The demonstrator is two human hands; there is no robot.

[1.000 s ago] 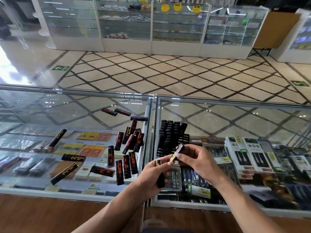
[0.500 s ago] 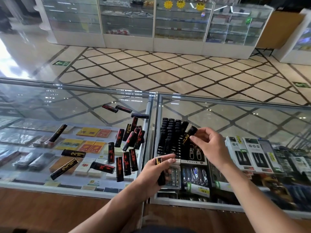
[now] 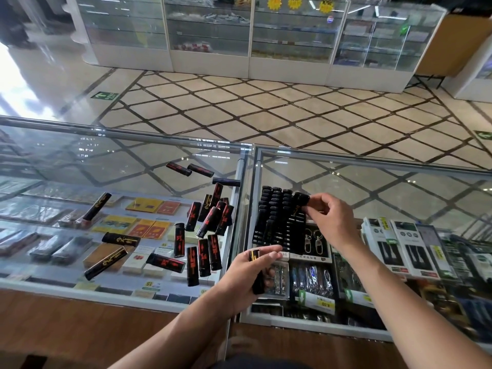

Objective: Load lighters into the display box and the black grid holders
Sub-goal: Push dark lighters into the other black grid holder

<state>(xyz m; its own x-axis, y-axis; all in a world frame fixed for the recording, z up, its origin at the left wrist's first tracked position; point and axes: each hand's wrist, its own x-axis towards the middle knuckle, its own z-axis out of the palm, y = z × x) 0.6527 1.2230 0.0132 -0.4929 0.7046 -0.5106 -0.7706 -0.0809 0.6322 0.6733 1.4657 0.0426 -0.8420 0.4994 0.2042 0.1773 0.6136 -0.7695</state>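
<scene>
My right hand (image 3: 331,222) was over the holder (image 3: 274,222), which stood on the glass bench (image 3: 127,166) just right of the seam between the two cases. Its fingers (image 3: 316,200) were pinched on the upper end of a lighter (image 3: 298,209), whose lower part sat among the holder's right-hand rows. Black on black, I could not tell whether it was already in a slot.

My left hand (image 3: 247,275) was lower and nearer to me. Its fingers (image 3: 269,255) were curled round a spare lighter (image 3: 254,255), held roughly upright, with its top showing above the hand and its foot below.

The pile (image 3: 213,217) of loose lighters lay on the left-hand glass near the seam, with more scattered flat further left. I could not make out a display box.

I judged these lighters to be light, stiff plastic with a glossy skin, so they needed little force but could slip from a lazy pinch. The best hold seemed to be at the top end, across the two broad faces. That would leave the whole body free to go straight down into a slot.

The holder looked light as well. On smooth glass, I thought it might slide if a lighter were pushed in at a slant.
</scene>
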